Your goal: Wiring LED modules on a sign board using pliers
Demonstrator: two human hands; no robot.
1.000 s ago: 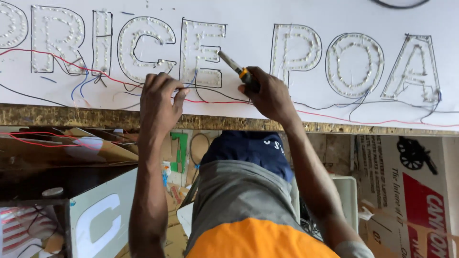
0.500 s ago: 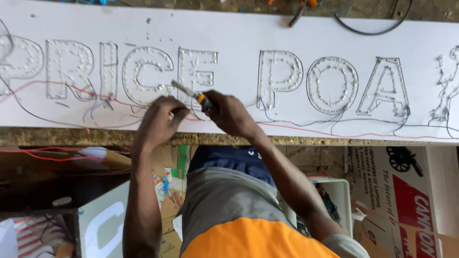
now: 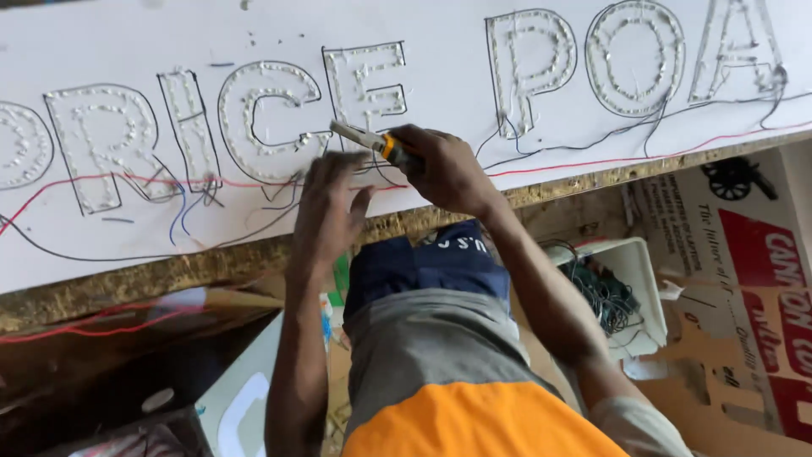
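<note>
1. White sign board (image 3: 524,127): you have it lying flat across the bench ahead of you, a long rectangle with big outlined block letters studded with small clear bulbs, and red, black and blue wires trailing along its lower part.
2. Cardboard carton (image 3: 744,279): it stands low at your right, brown, with a white printed label and a red panel.
3. Pale panel (image 3: 245,398): it lies at your lower left, bearing a white curved letter.

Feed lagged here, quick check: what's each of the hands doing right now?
Left hand: open, fingers spread on the wires on the sign board, gripping nothing.
Right hand: closed on a yellow-handled tool.
</note>
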